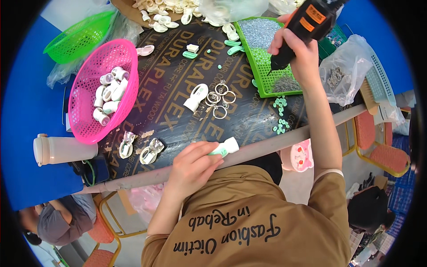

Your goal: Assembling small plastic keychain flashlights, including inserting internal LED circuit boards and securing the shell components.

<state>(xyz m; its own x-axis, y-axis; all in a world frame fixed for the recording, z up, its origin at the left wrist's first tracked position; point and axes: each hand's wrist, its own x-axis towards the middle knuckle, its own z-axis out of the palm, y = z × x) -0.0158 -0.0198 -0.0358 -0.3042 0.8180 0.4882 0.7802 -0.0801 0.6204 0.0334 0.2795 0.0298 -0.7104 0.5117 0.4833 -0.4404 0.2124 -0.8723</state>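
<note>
Near the table's front edge, my left hand (pixel 195 163) is closed around a small white and mint-green plastic piece (pixel 227 147); its white end sticks out to the right. My right hand (pixel 299 55) grips a black electric screwdriver (pixel 307 26) with orange labels. The screwdriver's thin tip points down over a bright green tray (pixel 262 92), which holds heaps of small silvery and dark metal parts. Between my hands and the far pile lie a loose white plastic part (pixel 196 97) and several metal key rings (pixel 219 112). Small mint-green pieces (pixel 280 103) are scattered by the tray's near edge.
A pink basket (pixel 132 80) of white parts stands left, with a green basket (pixel 55 51) behind it. A pale bottle (pixel 66 150) lies near two silvery wrapped pieces (pixel 151 151). Cream parts (pixel 167 5) are piled at the back; a clear bag (pixel 351 66) sits right.
</note>
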